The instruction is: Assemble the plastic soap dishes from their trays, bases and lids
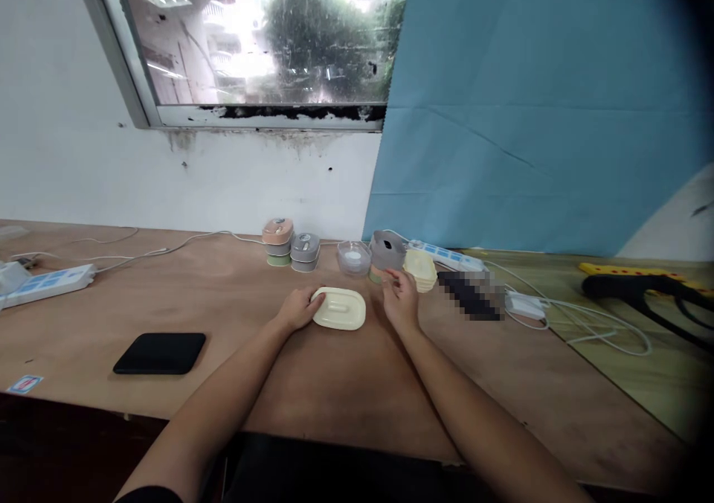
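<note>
My left hand (pixel 298 309) is closed on the left end of a pale yellow oval lid (pixel 338 309) with a raised bar in its middle. The thumb presses on the lid's top, just above the brown table. To the right, my right hand (pixel 401 302) is raised, with its fingers loosely bent and apart; no held thing can be made out. Its fingertips are near a round grey container (pixel 387 248) and partly cover what lies under it. Beside that hand is a stack of pale yellow pieces (pixel 420 268). A clear bowl (pixel 353 257) with something white inside stands behind the lid.
Stacked lidded pieces, one topped in peach (pixel 277 231) and one in grey (pixel 305 246), stand near the wall. A black phone-like slab (pixel 160 353) lies at left. Power strips (pixel 47 286), a white adapter (pixel 525 305), loose cables and a blurred dark object (pixel 471 295) surround the work area.
</note>
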Motion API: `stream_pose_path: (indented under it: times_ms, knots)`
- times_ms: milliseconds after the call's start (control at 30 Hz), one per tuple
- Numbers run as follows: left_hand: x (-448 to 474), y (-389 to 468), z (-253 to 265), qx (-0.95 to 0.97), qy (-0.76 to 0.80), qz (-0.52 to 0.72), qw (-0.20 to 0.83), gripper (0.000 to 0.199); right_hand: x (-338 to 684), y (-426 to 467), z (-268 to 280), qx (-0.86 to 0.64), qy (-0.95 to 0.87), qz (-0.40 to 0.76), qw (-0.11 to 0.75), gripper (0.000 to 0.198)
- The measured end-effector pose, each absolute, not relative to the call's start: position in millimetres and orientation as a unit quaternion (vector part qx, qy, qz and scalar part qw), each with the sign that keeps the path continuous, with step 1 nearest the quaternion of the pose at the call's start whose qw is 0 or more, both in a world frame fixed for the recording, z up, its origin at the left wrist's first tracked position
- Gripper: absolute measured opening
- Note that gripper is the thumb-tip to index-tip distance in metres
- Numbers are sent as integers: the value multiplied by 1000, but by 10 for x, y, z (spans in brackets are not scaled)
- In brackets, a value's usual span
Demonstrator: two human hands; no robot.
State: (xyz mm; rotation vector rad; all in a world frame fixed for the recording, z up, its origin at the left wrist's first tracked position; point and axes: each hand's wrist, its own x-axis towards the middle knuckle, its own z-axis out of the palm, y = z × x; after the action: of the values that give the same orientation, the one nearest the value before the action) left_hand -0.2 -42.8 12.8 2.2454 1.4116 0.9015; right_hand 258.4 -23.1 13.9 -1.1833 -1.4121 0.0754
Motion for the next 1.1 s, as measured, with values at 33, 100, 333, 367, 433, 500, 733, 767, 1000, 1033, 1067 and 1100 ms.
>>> stream_pose_path:
  times_ms: [33,100,333,367,433,500,733,767,1000,1033,1067,1100]
  knots:
    - [-3,-429,131,792,500,307,170,40,2622,-222,149,-513,-610,3,603,30]
    - [0,-423,129,792,509,292,167,42,2680,-200,167,-512,-616,-42,597,29]
    - [11,-356,63,765,556,290,147,53,2708,140,289,-526,-625,-126,562,35]
    - [10,-349,57,766,554,290,148,53,2704,212,318,-534,-628,-133,551,36]
    - [6,-337,50,770,548,291,151,52,2707,341,377,-557,-629,-142,523,37]
    - [4,-329,48,775,540,291,155,51,2735,443,429,-576,-640,-133,491,32]
    - [21,-341,88,790,529,268,155,48,2858,496,583,-505,-686,-67,519,20]
    - [23,-345,93,793,528,262,155,48,2828,433,604,-491,-683,-64,537,18]
    - [25,-324,70,752,582,280,130,62,2299,-474,498,-377,-720,98,574,13]
    - [21,-320,63,747,578,302,129,65,2245,-591,447,-359,-740,120,556,13]
    - [15,-320,58,744,568,330,127,68,2208,-686,393,-343,-757,137,539,14]
    - [7,-325,56,741,554,360,122,71,2189,-756,340,-331,-771,151,524,15]
